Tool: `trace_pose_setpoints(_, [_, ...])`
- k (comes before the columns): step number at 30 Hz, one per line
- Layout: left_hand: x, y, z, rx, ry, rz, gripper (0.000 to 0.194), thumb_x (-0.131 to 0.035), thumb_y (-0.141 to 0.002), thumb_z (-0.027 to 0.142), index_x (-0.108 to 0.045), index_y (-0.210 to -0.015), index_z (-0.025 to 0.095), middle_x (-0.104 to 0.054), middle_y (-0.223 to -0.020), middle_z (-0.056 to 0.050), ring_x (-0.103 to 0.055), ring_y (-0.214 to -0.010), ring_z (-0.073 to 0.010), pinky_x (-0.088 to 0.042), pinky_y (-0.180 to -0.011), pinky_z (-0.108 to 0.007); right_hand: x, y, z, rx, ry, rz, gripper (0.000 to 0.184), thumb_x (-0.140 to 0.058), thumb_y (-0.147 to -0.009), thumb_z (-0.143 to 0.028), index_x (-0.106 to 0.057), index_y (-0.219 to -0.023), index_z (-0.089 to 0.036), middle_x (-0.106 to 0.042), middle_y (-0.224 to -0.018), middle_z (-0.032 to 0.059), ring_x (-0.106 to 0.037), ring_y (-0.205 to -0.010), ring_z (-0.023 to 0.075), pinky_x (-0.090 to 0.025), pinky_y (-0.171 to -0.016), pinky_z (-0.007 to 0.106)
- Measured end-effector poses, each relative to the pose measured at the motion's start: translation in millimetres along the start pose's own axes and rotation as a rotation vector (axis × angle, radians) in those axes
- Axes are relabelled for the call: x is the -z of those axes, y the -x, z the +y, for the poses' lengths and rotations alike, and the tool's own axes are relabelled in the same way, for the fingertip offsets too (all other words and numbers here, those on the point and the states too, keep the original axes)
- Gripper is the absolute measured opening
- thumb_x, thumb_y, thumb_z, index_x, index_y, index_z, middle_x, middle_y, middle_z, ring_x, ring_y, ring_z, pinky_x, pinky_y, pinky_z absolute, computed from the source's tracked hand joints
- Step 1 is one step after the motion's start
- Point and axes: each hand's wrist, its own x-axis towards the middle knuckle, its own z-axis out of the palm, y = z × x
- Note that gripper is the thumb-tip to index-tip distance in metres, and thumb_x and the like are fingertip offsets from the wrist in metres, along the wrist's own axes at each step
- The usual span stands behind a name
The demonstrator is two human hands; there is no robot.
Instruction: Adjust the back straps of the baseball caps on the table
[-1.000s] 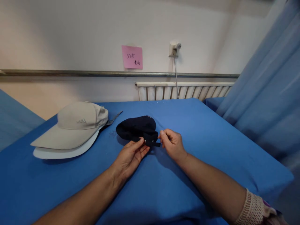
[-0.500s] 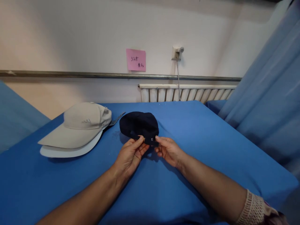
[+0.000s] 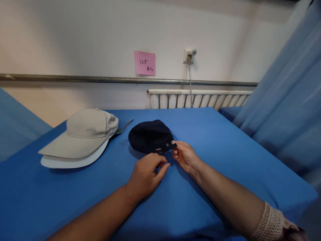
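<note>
A dark navy cap sits on the blue-covered table, its back strap toward me with a small metal buckle and a round snap. Between thumb and fingers, my right hand pinches the loose end of the strap at the cap's right side. My left hand is just in front of the cap, back of the hand up, fingers bent and thumb apart, holding nothing; whether its fingertips touch the cap's edge I cannot tell. To the left, a beige cap rests over a paler brim.
A grey strap sticks out behind the stacked caps. The blue table cover runs back toward a radiator and a metal rail. Blue curtains hang on the right. A pink note and a socket are on the wall.
My left hand has let go of the cap's strap, turned over and come toward me. My right hand has shifted slightly right and up, drawing the strap end outward; the cap has turned slightly.
</note>
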Motion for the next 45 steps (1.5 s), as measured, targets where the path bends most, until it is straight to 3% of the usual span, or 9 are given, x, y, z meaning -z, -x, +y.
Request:
trace_pose_setpoints(4, [7.7,-14.3,3.1,-0.158,-0.121,0.109,0.032,-0.081,-0.065,0.019,-0.076,-0.096,0.026,-0.068,-0.110,-0.010,-0.051,-0.116,-0.0330,-0.026,-0.111,-0.046,-3.2,4.2,1.6,-0.023,0.025,-0.066,0.031,-0.080,-0.065,-0.039,-0.059,-0.076,-0.019,-0.056,-0.063,-0.0031,-0.047,-0.050,0.0083,-0.036,-0.047,0.021])
trace_pose_setpoints(10, [17.4,-32.0,-6.2,-0.184,-0.142,0.105,0.020,-0.070,-0.073,0.013,-0.075,-0.089,0.024,-0.068,-0.102,-0.010,-0.055,-0.110,-0.0291,-0.029,-0.108,-0.042,-2.2,0.6,4.2,0.074,0.219,-0.088,0.037,-0.073,-0.071,-0.052,-0.059,-0.073,-0.018,-0.063,-0.069,0.0010,-0.051,-0.051,0.0089,-0.039,-0.049,0.023])
trace_pose_setpoints(16, [24.1,-32.5,-18.5,-0.301,-0.462,-0.145,0.020,-0.060,-0.078,0.011,-0.071,-0.090,0.023,-0.067,-0.094,-0.009,-0.057,-0.092,-0.0264,-0.036,-0.096,-0.041,4.7,-24.6,10.4,0.461,0.664,0.236,0.035,-0.067,-0.076,-0.051,-0.062,-0.089,-0.018,-0.065,-0.079,0.0024,-0.060,-0.070,0.0143,-0.047,-0.063,0.027])
trace_pose_setpoints(22, [30.0,-35.8,-33.9,-0.339,-0.521,-0.304,0.025,-0.059,-0.071,0.006,-0.068,-0.087,0.024,-0.068,-0.088,-0.005,-0.061,-0.086,-0.0239,-0.041,-0.088,-0.035,-24.1,-63.6,15.5,0.499,1.176,0.085,0.071,-0.080,-0.062,-0.042,-0.053,-0.122,-0.017,-0.062,-0.120,0.0131,-0.063,-0.095,0.0205,-0.050,-0.082,0.035])
trace_pose_setpoints(27, [38.2,-40.3,-42.2,-0.353,-0.634,-0.298,0.023,-0.055,-0.074,0.008,-0.067,-0.086,0.024,-0.067,-0.079,-0.003,-0.062,-0.075,-0.0204,-0.045,-0.075,-0.030,-36.1,-90.6,7.2,0.426,1.567,0.090,0.025,-0.064,-0.080,-0.025,-0.060,-0.104,-0.018,-0.069,-0.097,0.0101,-0.066,-0.089,0.0243,-0.049,-0.077,0.036])
trace_pose_setpoints(32, [48.6,-55.2,-50.7,-0.192,-0.738,-0.305,0.022,-0.049,-0.081,0.013,-0.064,-0.095,0.020,-0.069,-0.094,-0.006,-0.063,-0.086,-0.0215,-0.046,-0.078,-0.032,-27.4,-104.2,2.0,0.490,1.676,0.322,0.021,-0.049,-0.090,-0.020,-0.055,-0.110,-0.017,-0.064,-0.108,0.0127,-0.064,-0.094,0.0227,-0.048,-0.080,0.034])
trace_pose_setpoints(35, [52.5,-63.4,-60.0,-0.139,-0.683,-0.247,0.019,-0.048,-0.084,0.018,-0.061,-0.097,0.020,-0.068,-0.092,-0.005,-0.063,-0.082,-0.0206,-0.047,-0.076,-0.032,-21.3,-100.2,3.1,0.568,1.618,0.257,0.028,-0.052,-0.088,-0.022,-0.053,-0.115,-0.015,-0.061,-0.112,0.0140,-0.062,-0.099,0.0245,-0.048,-0.085,0.037])
trace_pose_setpoints(40, [56.7,-68.7,-76.8,-0.050,-0.435,-0.181,0.015,-0.051,-0.085,0.027,-0.059,-0.095,0.019,-0.066,-0.086,-0.002,-0.061,-0.077,-0.0178,-0.047,-0.072,-0.031,-15.4,-65.3,5.2,1.015,1.362,0.092,0.028,-0.050,-0.090,-0.022,-0.053,-0.117,-0.017,-0.057,-0.121,0.0138,-0.055,-0.110,0.0236,-0.044,-0.095,0.039])
trace_pose_setpoints(45, [59.0,-72.6,-82.1,0.029,-0.185,-0.090,0.017,-0.054,-0.083,0.033,-0.059,-0.090,0.018,-0.061,-0.082,-0.001,-0.058,-0.076,-0.0161,-0.048,-0.073,-0.031,-12.3,-48.7,19.7,0.707,1.379,-0.223,0.032,-0.063,-0.082,-0.020,-0.058,-0.113,-0.021,-0.063,-0.103,0.0040,-0.057,-0.071,0.0131,-0.047,-0.068,0.028])
